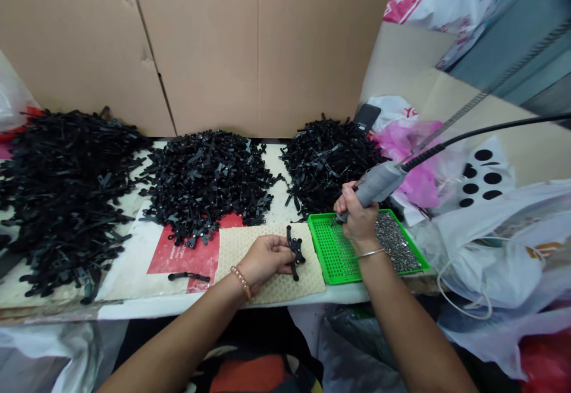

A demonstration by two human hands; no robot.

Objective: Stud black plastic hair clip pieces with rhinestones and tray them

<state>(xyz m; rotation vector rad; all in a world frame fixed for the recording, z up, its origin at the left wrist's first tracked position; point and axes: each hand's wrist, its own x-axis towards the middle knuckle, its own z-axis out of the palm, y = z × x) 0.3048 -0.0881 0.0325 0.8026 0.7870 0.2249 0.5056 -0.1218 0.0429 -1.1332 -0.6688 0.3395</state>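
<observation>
My left hand (272,259) pinches a small black plastic bracket-like part (296,251) with several arms, just over a beige bubble-textured mat (236,244). Wrapped round a grey electric screwdriver (378,186) is my right hand (360,217). The tool's lower end is over a green perforated tray (322,262), whose right side holds a heap of small metal screws (395,241). Its tip is partly hidden, so I cannot tell if a screw is on it. One loose black strip-shaped part (189,276) lies left of the mat.
Large piles of black parts stand at the left (66,185), middle (209,173) and right (334,155) of the table. A tall cardboard sheet (259,48) rises behind. A coiled spring (504,78) and black cable (491,130) run from the screwdriver to the upper right. Plastic bags (499,250) crowd the right.
</observation>
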